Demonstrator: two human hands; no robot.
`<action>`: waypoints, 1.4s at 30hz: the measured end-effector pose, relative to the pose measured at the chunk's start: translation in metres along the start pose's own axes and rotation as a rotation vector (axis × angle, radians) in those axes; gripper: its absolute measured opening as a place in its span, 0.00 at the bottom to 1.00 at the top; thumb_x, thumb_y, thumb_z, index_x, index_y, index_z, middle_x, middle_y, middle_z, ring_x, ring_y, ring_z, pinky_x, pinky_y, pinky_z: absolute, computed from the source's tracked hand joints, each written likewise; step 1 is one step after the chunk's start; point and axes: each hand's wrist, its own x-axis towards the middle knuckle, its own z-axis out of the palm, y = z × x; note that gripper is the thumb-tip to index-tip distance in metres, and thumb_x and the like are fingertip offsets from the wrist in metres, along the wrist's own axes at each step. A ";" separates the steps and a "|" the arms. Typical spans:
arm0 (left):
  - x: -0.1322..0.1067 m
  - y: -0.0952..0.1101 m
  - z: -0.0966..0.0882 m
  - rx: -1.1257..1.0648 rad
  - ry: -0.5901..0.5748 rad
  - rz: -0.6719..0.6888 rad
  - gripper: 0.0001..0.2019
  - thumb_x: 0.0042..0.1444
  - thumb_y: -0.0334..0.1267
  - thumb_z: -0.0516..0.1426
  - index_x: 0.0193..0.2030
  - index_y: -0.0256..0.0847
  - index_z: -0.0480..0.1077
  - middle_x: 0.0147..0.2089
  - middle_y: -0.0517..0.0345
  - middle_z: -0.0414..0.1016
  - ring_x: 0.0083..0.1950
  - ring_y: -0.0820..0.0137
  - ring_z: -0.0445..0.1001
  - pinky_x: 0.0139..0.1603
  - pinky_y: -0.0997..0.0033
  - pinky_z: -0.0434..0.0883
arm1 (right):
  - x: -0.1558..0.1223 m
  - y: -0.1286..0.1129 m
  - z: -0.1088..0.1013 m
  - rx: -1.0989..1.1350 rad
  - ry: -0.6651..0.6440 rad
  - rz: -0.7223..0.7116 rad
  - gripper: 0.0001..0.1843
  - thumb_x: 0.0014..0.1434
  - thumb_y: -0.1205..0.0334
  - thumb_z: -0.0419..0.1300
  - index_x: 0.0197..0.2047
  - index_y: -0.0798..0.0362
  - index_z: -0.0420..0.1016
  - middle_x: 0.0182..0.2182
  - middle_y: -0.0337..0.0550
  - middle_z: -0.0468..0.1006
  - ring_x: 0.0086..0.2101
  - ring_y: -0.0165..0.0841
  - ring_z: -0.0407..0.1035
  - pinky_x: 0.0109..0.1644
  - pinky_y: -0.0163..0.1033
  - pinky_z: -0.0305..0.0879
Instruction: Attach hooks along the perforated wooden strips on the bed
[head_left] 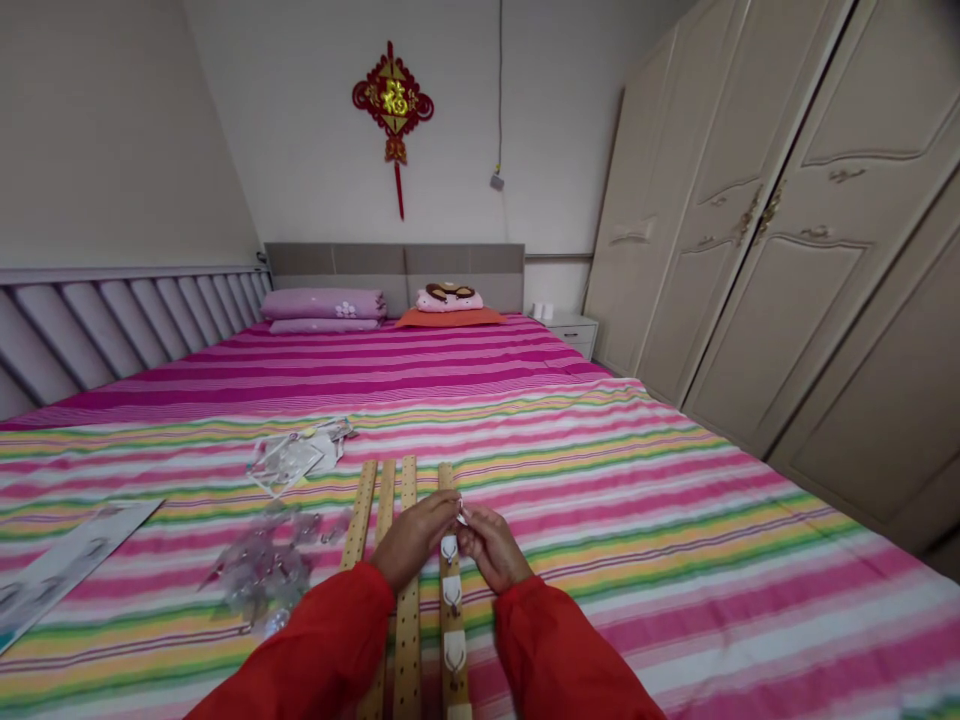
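Both my hands meet over the far part of a wooden strip with holes (445, 478). My left hand (421, 532) and my right hand (491, 545) have their fingers closed in a pinch on a small white piece with a shiny loop (461, 515); its exact kind is too small to make out. Nearer to me along the same strip sit several white pieces with loops, such as this white piece (452, 592). Left of it, partly under my left hand and sleeve, lie more perforated wooden strips (408, 610).
To the left lie a heap of small clear plastic bags (266, 565), more clear packets (289, 458) and a long white card (75, 565). Everything rests on a striped bedsheet (712, 560). Folded bedding (326, 305) is by the headboard; a wardrobe (810, 250) stands right.
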 end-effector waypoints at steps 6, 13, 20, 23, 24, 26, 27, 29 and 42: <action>0.006 -0.007 0.012 -0.350 0.234 -0.270 0.13 0.51 0.41 0.57 0.42 0.38 0.72 0.42 0.49 0.76 0.43 0.66 0.75 0.47 0.64 0.71 | 0.002 -0.001 -0.003 0.034 0.061 -0.031 0.16 0.42 0.64 0.72 0.36 0.56 0.78 0.23 0.40 0.78 0.19 0.24 0.67 0.23 0.28 0.63; 0.013 -0.008 0.017 -0.684 0.170 -0.496 0.27 0.41 0.46 0.63 0.48 0.35 0.71 0.44 0.49 0.77 0.44 0.65 0.75 0.46 0.64 0.72 | 0.000 0.000 -0.003 -0.027 0.062 -0.046 0.13 0.42 0.63 0.71 0.33 0.56 0.78 0.23 0.39 0.78 0.19 0.23 0.65 0.23 0.29 0.62; 0.009 -0.014 0.018 -0.579 0.173 -0.473 0.14 0.38 0.44 0.64 0.28 0.35 0.72 0.27 0.56 0.75 0.30 0.70 0.73 0.35 0.70 0.69 | 0.000 -0.004 -0.002 0.018 0.092 -0.071 0.13 0.42 0.62 0.71 0.33 0.55 0.78 0.22 0.37 0.76 0.20 0.24 0.66 0.23 0.28 0.63; 0.007 -0.010 0.019 -0.521 0.220 -0.472 0.13 0.39 0.44 0.63 0.24 0.35 0.70 0.25 0.58 0.73 0.28 0.71 0.71 0.31 0.72 0.67 | -0.001 -0.005 -0.001 0.040 0.090 -0.070 0.14 0.40 0.65 0.72 0.33 0.55 0.78 0.26 0.39 0.79 0.24 0.25 0.69 0.29 0.29 0.67; 0.007 -0.008 0.020 -0.513 0.224 -0.471 0.13 0.39 0.44 0.63 0.24 0.36 0.70 0.24 0.58 0.73 0.28 0.71 0.71 0.31 0.72 0.67 | -0.001 -0.005 -0.001 0.044 0.090 -0.070 0.15 0.39 0.65 0.73 0.33 0.55 0.78 0.27 0.39 0.79 0.25 0.25 0.69 0.29 0.29 0.67; 0.006 -0.003 0.020 -0.521 0.205 -0.478 0.13 0.38 0.43 0.63 0.25 0.36 0.70 0.24 0.59 0.73 0.28 0.71 0.71 0.31 0.72 0.67 | -0.001 -0.005 -0.001 0.046 0.098 -0.066 0.15 0.39 0.66 0.72 0.34 0.55 0.79 0.26 0.39 0.79 0.24 0.25 0.69 0.28 0.29 0.66; 0.006 -0.001 0.020 -0.534 0.181 -0.485 0.13 0.37 0.42 0.64 0.25 0.36 0.70 0.24 0.59 0.73 0.28 0.71 0.71 0.31 0.72 0.67 | -0.001 -0.006 -0.001 0.044 0.105 -0.062 0.15 0.40 0.66 0.72 0.34 0.55 0.79 0.26 0.39 0.78 0.23 0.25 0.68 0.28 0.29 0.66; 0.007 0.000 0.017 -0.565 0.124 -0.497 0.14 0.35 0.42 0.65 0.26 0.36 0.70 0.25 0.59 0.74 0.29 0.70 0.72 0.32 0.71 0.67 | -0.001 -0.007 -0.001 0.038 0.115 -0.054 0.15 0.40 0.65 0.71 0.35 0.56 0.79 0.25 0.39 0.78 0.22 0.24 0.67 0.26 0.29 0.65; 0.024 -0.010 0.005 -0.827 0.239 -0.691 0.15 0.31 0.35 0.66 0.28 0.35 0.70 0.22 0.61 0.73 0.25 0.74 0.70 0.31 0.74 0.66 | 0.013 -0.014 0.017 -0.105 0.112 -0.067 0.18 0.39 0.61 0.72 0.36 0.56 0.79 0.21 0.38 0.77 0.21 0.26 0.67 0.24 0.31 0.62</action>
